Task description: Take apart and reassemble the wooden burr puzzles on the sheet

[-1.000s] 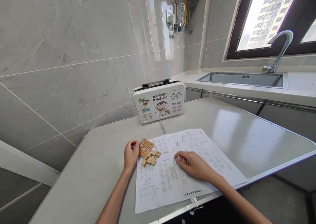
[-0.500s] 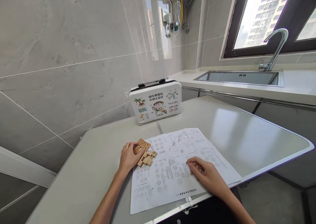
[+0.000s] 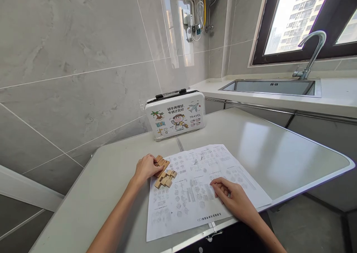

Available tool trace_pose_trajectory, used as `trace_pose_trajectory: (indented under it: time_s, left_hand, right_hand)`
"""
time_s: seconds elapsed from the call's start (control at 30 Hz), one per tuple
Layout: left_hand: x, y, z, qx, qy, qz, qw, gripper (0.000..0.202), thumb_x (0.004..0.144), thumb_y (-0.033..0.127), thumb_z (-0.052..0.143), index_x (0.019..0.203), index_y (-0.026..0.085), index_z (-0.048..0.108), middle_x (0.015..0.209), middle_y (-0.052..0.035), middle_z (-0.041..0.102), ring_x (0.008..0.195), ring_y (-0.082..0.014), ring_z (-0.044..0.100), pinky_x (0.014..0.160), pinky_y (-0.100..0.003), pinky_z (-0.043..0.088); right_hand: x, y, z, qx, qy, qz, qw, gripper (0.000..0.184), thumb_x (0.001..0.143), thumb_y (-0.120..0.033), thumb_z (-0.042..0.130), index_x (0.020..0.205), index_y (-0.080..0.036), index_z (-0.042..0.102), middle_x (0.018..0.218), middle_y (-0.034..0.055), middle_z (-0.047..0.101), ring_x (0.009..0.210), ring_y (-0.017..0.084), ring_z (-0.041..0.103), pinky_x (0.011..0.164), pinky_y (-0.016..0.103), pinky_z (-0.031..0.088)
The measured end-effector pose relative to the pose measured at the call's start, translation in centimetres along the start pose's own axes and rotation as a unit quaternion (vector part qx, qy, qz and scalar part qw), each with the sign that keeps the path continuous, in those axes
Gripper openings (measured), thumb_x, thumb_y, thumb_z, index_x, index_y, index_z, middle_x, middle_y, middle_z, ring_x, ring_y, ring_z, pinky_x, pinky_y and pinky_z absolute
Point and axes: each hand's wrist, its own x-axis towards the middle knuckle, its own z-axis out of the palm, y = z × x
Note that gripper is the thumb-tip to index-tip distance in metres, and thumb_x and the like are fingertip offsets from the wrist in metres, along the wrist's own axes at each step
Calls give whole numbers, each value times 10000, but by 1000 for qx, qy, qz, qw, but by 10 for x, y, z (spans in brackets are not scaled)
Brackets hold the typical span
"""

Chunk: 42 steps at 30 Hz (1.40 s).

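My left hand [image 3: 146, 167] is at the left edge of the paper sheet, thumb and fingers closed on a darker wooden puzzle piece [image 3: 166, 164] among several lying side by side. Its fingertips partly cover the pieces. Just nearer to me, a cluster of paler notched wooden pieces [image 3: 165, 180] sits on the sheet, touching or almost touching the darker ones. My right hand [image 3: 232, 195] rests on the right part of the printed sheet [image 3: 192, 219], fingers loosely curled in, with nothing visible in them. Small line drawings of puzzle shapes cover the sheet, its heading upside down to me.
A white case with cartoon prints [image 3: 177, 115] stands upright at the back of the folding table [image 3: 117, 171], against the tiled wall. To the right are a counter with a sink [image 3: 273, 87] and a faucet [image 3: 316, 52]. The table's front edge has a metal latch [image 3: 211, 237].
My left hand has shifted slightly away from me and left, its thumb drawn back to the darker pieces. The pale cluster shows more fully. My right hand has stayed in place.
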Motion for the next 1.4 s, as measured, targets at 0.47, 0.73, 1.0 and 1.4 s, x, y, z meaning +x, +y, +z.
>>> trace_pose_trajectory:
  time_s: [0.47,0.73,1.0,1.4]
  left_hand:
    - [0,6,-18,18,-60,-15,998,356,635,537,763,850,253,751,999,-62,781,829,-263,699,629,-293,394]
    - [-5,10,-28,42,-105,-15,993,237,762,469,710,807,238,746,1025,-49,781,835,-228,687,618,-284,355]
    - [-4,16,-27,78,-112,6,991,136,781,340,684,806,224,750,998,-84,785,830,-249,696,606,-301,342]
    - [-6,20,-34,78,-111,11,991,187,819,267,622,900,219,784,1141,-70,768,813,-224,682,626,-292,365]
  right_hand:
    - [0,2,-2,11,1,-10,1000,365,1021,-522,523,1039,-222,730,740,39,698,657,191,611,612,297,510]
    - [-2,-1,-1,-5,-7,-1,1000,357,1037,-510,490,1053,-227,707,765,33,700,690,192,607,654,299,510]
    - [-1,2,-1,-10,-10,-4,1000,371,1038,-513,480,1057,-218,704,773,40,698,695,192,605,658,302,504]
    - [0,1,-2,-7,-8,-3,1000,353,1032,-503,491,1047,-227,711,766,31,702,691,187,609,650,296,509]
